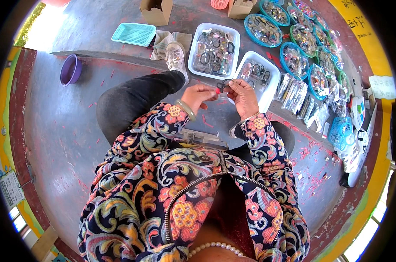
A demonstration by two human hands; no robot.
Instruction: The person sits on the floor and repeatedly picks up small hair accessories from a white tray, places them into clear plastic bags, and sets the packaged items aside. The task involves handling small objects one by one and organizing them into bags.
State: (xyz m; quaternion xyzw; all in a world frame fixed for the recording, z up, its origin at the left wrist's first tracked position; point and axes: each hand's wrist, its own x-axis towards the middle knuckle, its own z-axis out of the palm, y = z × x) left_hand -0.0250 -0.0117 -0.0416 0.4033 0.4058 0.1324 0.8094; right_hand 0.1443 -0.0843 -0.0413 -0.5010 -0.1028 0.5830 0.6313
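Between my two hands is a black hair tie (223, 85) with a small red ornament at its left side. My left hand (197, 96), with a pale bangle at the wrist, pinches the red part between thumb and fingertips. My right hand (244, 99) pinches the black loop. Just beyond my hands stands a white tray (192, 65) of black hair ties in clear wrapping. A second white tray (273, 89), partly behind my right hand, holds more dark hair ties.
Blue and green baskets (284, 65) of small packaged goods crowd the right, beside clear plastic packets (294, 97). Farther left are a turquoise basket (133, 35), a cardboard box (159, 15) and a purple basin (70, 70). Red scraps (309, 155) litter the floor. A shoe (176, 59) stands near the first tray.
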